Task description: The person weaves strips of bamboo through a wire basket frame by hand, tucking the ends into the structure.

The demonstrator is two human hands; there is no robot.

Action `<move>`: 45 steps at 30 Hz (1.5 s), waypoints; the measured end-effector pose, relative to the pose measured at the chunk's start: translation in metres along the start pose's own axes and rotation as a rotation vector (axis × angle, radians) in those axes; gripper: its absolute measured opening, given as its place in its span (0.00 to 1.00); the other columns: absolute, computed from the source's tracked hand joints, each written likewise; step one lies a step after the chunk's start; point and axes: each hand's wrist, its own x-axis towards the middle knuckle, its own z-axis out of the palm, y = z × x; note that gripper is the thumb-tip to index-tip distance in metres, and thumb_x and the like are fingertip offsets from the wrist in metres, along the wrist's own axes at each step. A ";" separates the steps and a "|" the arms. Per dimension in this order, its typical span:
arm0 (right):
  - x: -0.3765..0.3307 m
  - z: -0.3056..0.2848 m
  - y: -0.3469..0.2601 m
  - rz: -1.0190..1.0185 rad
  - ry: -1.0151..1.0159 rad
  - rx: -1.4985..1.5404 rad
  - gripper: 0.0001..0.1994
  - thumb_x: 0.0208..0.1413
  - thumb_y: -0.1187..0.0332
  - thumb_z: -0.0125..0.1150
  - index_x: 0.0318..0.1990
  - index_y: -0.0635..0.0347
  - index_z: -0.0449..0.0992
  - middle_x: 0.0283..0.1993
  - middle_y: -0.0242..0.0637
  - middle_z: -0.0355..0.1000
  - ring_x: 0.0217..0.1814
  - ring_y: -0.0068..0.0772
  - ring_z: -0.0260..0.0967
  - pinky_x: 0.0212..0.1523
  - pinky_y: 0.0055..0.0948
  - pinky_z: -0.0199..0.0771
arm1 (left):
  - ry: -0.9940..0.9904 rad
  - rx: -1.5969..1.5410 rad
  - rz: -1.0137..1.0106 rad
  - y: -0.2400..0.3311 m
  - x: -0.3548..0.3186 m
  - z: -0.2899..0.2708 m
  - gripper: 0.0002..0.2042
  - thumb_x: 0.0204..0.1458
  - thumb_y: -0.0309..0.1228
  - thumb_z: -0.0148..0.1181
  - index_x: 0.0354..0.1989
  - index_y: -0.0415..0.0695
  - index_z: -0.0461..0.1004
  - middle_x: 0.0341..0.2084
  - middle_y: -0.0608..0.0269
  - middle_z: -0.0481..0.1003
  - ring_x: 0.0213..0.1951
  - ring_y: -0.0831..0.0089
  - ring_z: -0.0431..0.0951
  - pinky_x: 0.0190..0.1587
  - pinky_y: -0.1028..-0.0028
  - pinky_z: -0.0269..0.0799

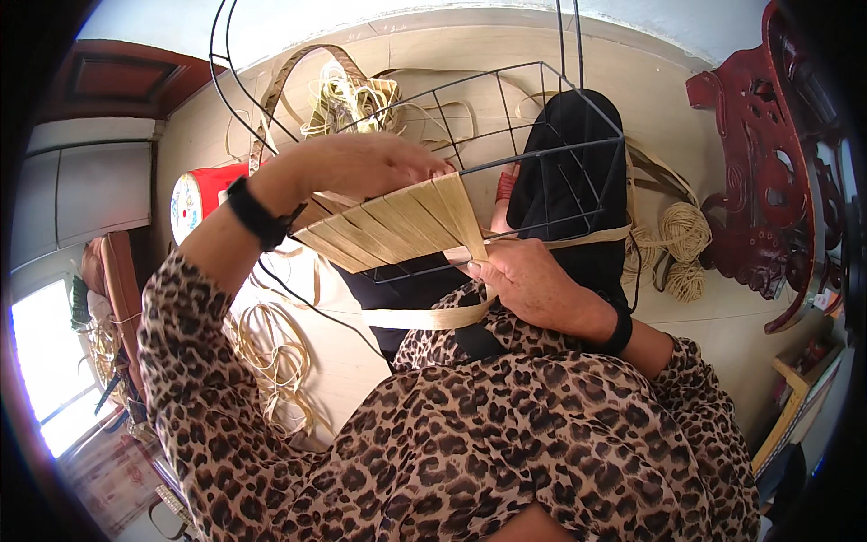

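Note:
A black wire basket frame (pixel 510 164) rests across my lap, tilted, with flat tan strips (pixel 397 226) wrapped side by side over its near side. My left hand (pixel 388 167) reaches over the upper rim, fingers bent together at the top of the last wrap; their tips are partly hidden. Low on that same wrap, my right hand (pixel 537 285) pinches the strip between thumb and fingers at the bottom wire. From there a loose length of the strip (pixel 424 318) loops to the left across my lap, and another stretches right over my knee.
Coiled strips (pixel 275 357) lie on the floor at left. Bundled cord (pixel 686 230) sits at right, beside a carved dark red wooden piece of furniture (pixel 768 172). Behind the basket stands a handled holder with pale strands (pixel 348 99). A red and white round container (pixel 194 203) is at left.

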 end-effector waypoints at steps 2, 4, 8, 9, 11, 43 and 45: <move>0.001 0.002 0.000 0.002 -0.017 0.010 0.13 0.51 0.68 0.52 0.20 0.70 0.66 0.22 0.52 0.65 0.26 0.52 0.65 0.27 0.39 0.64 | -0.215 0.034 -0.096 -0.001 0.008 -0.002 0.15 0.49 0.37 0.53 0.43 0.42 0.72 0.27 0.58 0.76 0.30 0.69 0.73 0.37 0.71 0.69; 0.002 0.001 -0.003 0.013 -0.034 0.016 0.13 0.51 0.68 0.52 0.20 0.70 0.66 0.22 0.52 0.65 0.26 0.52 0.64 0.27 0.38 0.64 | -0.436 0.071 -0.193 0.000 0.009 -0.004 0.14 0.49 0.35 0.53 0.42 0.42 0.73 0.26 0.59 0.76 0.28 0.70 0.73 0.36 0.72 0.69; 0.004 -0.003 -0.007 -0.049 -0.041 -0.049 0.13 0.50 0.69 0.52 0.19 0.70 0.66 0.21 0.51 0.65 0.26 0.52 0.64 0.28 0.39 0.64 | -0.135 -0.048 -0.331 0.005 -0.009 -0.013 0.10 0.48 0.31 0.53 0.34 0.39 0.75 0.22 0.64 0.75 0.25 0.81 0.69 0.30 0.78 0.67; 0.004 -0.003 -0.006 -0.093 -0.027 -0.063 0.13 0.50 0.69 0.52 0.19 0.70 0.66 0.21 0.51 0.65 0.26 0.52 0.64 0.27 0.39 0.64 | -0.050 -0.282 -0.260 0.002 -0.026 -0.031 0.09 0.48 0.27 0.53 0.36 0.40 0.74 0.26 0.68 0.73 0.26 0.82 0.69 0.29 0.82 0.66; 0.004 -0.003 -0.003 -0.091 -0.008 -0.050 0.13 0.50 0.70 0.52 0.18 0.70 0.66 0.21 0.51 0.65 0.25 0.51 0.64 0.27 0.39 0.64 | 0.401 -0.433 -0.187 -0.010 -0.070 -0.049 0.09 0.48 0.28 0.53 0.37 0.40 0.73 0.27 0.67 0.73 0.28 0.81 0.69 0.30 0.81 0.65; 0.004 -0.012 -0.007 -0.005 0.046 0.030 0.11 0.51 0.70 0.52 0.22 0.71 0.67 0.20 0.52 0.64 0.23 0.52 0.62 0.26 0.38 0.61 | 0.773 0.413 -0.004 -0.021 -0.069 -0.005 0.10 0.44 0.24 0.57 0.37 0.41 0.75 0.25 0.59 0.76 0.23 0.77 0.75 0.24 0.77 0.69; 0.007 -0.012 -0.009 -0.013 0.027 -0.019 0.11 0.51 0.70 0.52 0.22 0.71 0.67 0.20 0.53 0.63 0.24 0.52 0.63 0.26 0.38 0.61 | 0.711 0.405 0.200 -0.019 -0.054 0.001 0.10 0.44 0.24 0.58 0.37 0.41 0.75 0.25 0.60 0.76 0.23 0.78 0.74 0.25 0.78 0.68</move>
